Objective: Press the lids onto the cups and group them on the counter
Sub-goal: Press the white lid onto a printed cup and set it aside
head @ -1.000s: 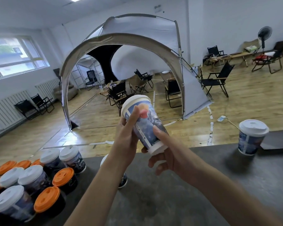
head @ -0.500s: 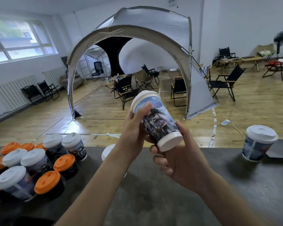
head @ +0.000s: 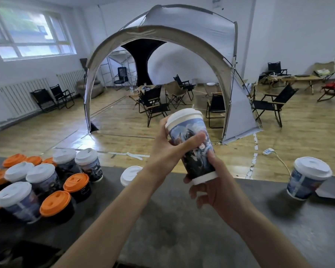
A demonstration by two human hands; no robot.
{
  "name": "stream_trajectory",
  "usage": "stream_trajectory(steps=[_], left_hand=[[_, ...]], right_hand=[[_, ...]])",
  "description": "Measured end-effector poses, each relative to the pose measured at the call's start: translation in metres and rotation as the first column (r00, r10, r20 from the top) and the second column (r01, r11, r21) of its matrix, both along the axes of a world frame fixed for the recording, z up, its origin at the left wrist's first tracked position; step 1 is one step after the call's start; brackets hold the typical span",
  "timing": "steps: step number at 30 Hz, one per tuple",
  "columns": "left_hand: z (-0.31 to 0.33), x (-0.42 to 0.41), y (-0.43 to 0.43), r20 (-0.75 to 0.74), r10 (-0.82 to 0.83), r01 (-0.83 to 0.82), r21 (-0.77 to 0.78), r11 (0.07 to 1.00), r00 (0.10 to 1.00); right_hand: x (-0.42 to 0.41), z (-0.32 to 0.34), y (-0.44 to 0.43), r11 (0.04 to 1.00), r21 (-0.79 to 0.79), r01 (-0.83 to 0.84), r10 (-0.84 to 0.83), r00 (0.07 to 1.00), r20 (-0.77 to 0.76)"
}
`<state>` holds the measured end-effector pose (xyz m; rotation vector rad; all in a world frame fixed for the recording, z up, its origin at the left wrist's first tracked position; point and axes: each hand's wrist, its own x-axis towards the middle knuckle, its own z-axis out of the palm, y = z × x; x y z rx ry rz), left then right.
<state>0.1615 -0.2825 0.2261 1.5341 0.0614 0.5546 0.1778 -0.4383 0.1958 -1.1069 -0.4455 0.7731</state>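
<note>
Paper printed in blue and black, the cup (head: 197,161) is held tilted in the air above the dark counter (head: 182,238), between a cluster of lidded cups (head: 43,180) at left and a lone lidded cup (head: 307,180) at right. The left hand (head: 165,151) curls round its upper wall below the white lid (head: 184,118), thumb across the print; the right hand (head: 219,192) pinches its base. It looks light and thin-walled, likely to buckle mid-body, so the stiffer rim and base seem safer holds.
</note>
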Motion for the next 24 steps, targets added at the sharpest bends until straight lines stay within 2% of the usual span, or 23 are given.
stream_trajectory(steps=[4,9,10,12,15,18,21,22,24], left_hand=[[-0.002,0.001,-0.001,-0.054,-0.115,0.107,-0.139,0.985,0.992],[-0.006,0.003,-0.004,-0.036,0.001,-0.004,-0.101,0.995,0.999],[-0.007,0.004,-0.005,-0.045,-0.024,0.019,-0.125,0.992,0.999],[-0.004,0.004,-0.006,-0.061,-0.095,0.080,-0.206,0.975,0.994],[-0.004,0.006,-0.006,-0.046,-0.072,0.061,-0.209,0.976,0.996],[-0.003,0.009,-0.006,-0.014,-0.002,0.000,-0.126,0.992,1.000],[-0.003,0.011,-0.003,-0.025,0.038,-0.038,0.010,0.999,0.999],[-0.003,0.012,-0.002,-0.044,0.023,-0.022,0.020,1.000,0.999],[-0.005,0.013,0.000,-0.090,-0.052,0.046,-0.068,0.997,0.995]], right_hand=[[0.000,0.004,-0.002,0.987,0.113,-0.115,0.140,0.957,-0.253],[-0.001,0.001,-0.001,0.999,-0.039,0.003,-0.005,0.999,-0.042],[-0.002,0.002,-0.001,1.000,-0.018,-0.013,0.011,0.997,-0.072],[-0.004,0.005,-0.002,0.992,0.101,-0.076,0.097,0.969,-0.226],[-0.006,0.005,-0.003,0.971,0.210,-0.114,0.183,0.920,-0.347],[-0.005,-0.003,0.000,0.986,0.138,-0.092,0.128,0.951,-0.282],[-0.003,-0.011,0.004,0.999,-0.021,0.034,-0.035,0.999,-0.040],[-0.002,-0.011,0.005,0.999,-0.019,0.040,-0.040,0.999,-0.026],[-0.003,-0.009,0.005,0.998,0.050,-0.033,0.038,0.992,-0.119]])
